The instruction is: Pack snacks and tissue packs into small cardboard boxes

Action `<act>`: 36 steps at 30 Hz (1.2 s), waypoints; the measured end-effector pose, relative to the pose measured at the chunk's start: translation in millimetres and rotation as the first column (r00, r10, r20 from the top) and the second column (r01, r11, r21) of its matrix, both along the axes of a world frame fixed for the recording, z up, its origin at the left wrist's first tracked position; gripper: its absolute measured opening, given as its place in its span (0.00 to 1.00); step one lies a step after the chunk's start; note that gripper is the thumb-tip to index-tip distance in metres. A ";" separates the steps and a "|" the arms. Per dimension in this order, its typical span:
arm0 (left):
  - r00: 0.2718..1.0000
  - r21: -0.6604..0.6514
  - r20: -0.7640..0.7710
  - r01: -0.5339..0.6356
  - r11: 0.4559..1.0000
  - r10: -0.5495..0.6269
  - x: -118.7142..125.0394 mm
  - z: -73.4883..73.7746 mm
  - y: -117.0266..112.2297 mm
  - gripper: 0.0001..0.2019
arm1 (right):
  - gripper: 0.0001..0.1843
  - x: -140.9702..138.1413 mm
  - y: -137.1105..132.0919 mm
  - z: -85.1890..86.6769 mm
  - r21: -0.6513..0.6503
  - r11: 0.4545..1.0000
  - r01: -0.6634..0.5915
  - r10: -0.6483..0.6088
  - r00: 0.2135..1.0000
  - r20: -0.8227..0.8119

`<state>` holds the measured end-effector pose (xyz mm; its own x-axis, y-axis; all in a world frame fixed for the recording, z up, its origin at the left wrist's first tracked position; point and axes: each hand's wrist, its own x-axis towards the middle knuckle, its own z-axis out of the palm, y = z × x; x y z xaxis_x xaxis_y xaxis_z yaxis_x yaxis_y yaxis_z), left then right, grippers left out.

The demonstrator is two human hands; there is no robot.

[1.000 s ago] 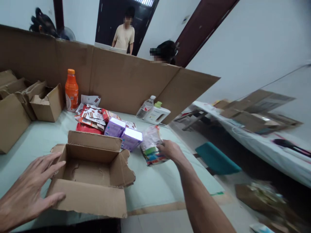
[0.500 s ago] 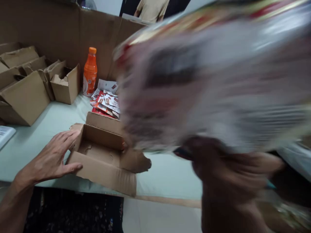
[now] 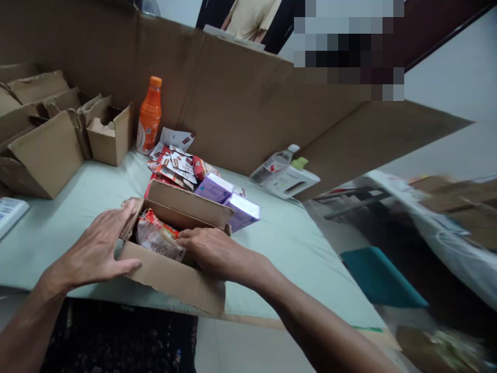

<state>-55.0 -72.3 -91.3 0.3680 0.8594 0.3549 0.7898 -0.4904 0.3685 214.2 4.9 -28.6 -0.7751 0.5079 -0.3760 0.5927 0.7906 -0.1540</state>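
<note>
An open cardboard box (image 3: 174,284) lies on the pale green cloth in front of me, its long flaps folded outward. My left hand (image 3: 97,248) grips the box's left end, fingers at the far corner and thumb on the front flap. Inside sits a red and white plastic food packet (image 3: 159,239) with small print. My right hand (image 3: 212,251) reaches into the right side of the box, its curled fingers on the packet's right end; some fingertips are hidden. Just behind the box are purple-and-white packs (image 3: 243,210) and a pile of red and white sachets (image 3: 178,163).
Several open cardboard boxes (image 3: 46,150) stand at the left, near an orange bottle (image 3: 149,116). A clear bottle (image 3: 274,167) and a white jug (image 3: 293,181) lean against the tall cardboard wall (image 3: 240,103). A white device (image 3: 11,213) lies at the left edge. Behind the wall stands a person (image 3: 252,20).
My right hand has brought a packet from the right, held high and blurred, down into the box. My left hand stays at the box's left end.
</note>
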 end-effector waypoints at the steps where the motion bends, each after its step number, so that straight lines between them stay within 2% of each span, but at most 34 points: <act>1: 1.000 0.007 0.004 0.010 1.000 -0.010 -0.1 1.1 -0.6 0.54 | 0.18 -3.8 0.2 1.6 0.007 1.000 -0.011 0.010 0.999 0.043; 3: 0.999 0.013 0.033 0.012 1.000 -0.012 -2.7 2.6 -3.6 0.51 | 0.14 0.0 -2.2 6.2 0.044 0.999 -0.013 0.013 1.000 0.016; 5: 0.994 0.006 0.107 -0.021 1.000 0.020 -9.4 1.1 -8.8 0.48 | 0.14 20.2 -8.7 10.4 0.120 0.992 0.036 -0.014 0.983 -0.185; 6: 0.986 -0.006 0.161 -0.047 0.999 0.047 -14.4 -1.3 -11.9 0.47 | 0.15 35.2 -13.5 11.6 0.168 0.981 0.099 -0.040 0.945 -0.325; 8: 0.952 -0.061 0.288 -0.085 0.994 0.099 -26.0 -9.1 -18.2 0.43 | 0.15 69.2 -24.6 10.8 0.239 0.926 0.292 -0.109 0.813 -0.572; 10: 0.908 -0.130 0.404 -0.065 0.989 0.113 -36.6 -18.8 -23.4 0.43 | 0.13 99.6 -35.1 5.0 0.246 0.851 0.465 -0.185 0.703 -0.687; 12: 0.885 -0.200 0.453 -0.018 0.980 0.108 -42.1 -26.0 -25.8 0.44 | 0.13 118.2 -41.5 -5.2 0.215 0.825 0.523 -0.256 0.684 -0.683; 14: 0.894 -0.240 0.442 0.034 0.970 0.079 -40.1 -27.2 -24.8 0.46 | 0.18 122.8 -41.9 -18.1 0.171 0.863 0.476 -0.268 0.717 -0.643; 17: 0.909 -0.221 0.418 0.096 0.971 0.006 -25.6 -18.2 -18.2 0.44 | 0.25 112.9 -33.6 -35.7 0.137 0.920 0.368 -0.212 0.759 -0.615; 20: 0.933 -0.149 0.360 0.064 0.987 -0.006 -9.2 -6.5 -10.7 0.41 | 0.24 102.6 -25.2 -44.4 0.137 0.937 0.321 -0.180 0.781 -0.598; 24: 0.974 -0.083 0.227 0.041 0.996 -0.021 -0.2 2.2 -6.3 0.36 | 0.22 105.6 -23.7 -44.7 0.169 0.947 0.272 -0.116 0.785 -0.609; 27: 0.976 -0.045 0.208 0.081 0.996 -0.070 0.8 6.9 -5.4 0.36 | 0.23 109.7 -24.9 -41.7 0.168 0.951 0.261 -0.109 0.787 -0.607; 30: 0.977 -0.026 0.199 0.087 0.996 -0.081 4.2 11.3 -3.0 0.33 | 0.20 104.9 -25.6 -35.4 0.172 0.955 0.241 -0.114 0.836 -0.537; 33: 0.968 0.016 0.250 0.021 1.000 -0.024 11.6 12.3 2.2 0.24 | 0.13 96.4 -26.5 -27.1 0.197 0.957 0.214 -0.107 0.889 -0.446; 36: 0.958 0.025 0.276 -0.088 0.996 0.078 19.6 9.5 8.8 0.19 | 0.15 95.6 -27.7 -21.3 0.194 0.964 0.180 -0.092 0.915 -0.392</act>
<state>-35.3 -63.5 -81.8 0.1800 0.8671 0.4646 0.6991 -0.4450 0.5597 309.7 -22.8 -49.8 -0.7533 0.6545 0.0640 0.6295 0.7458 -0.2178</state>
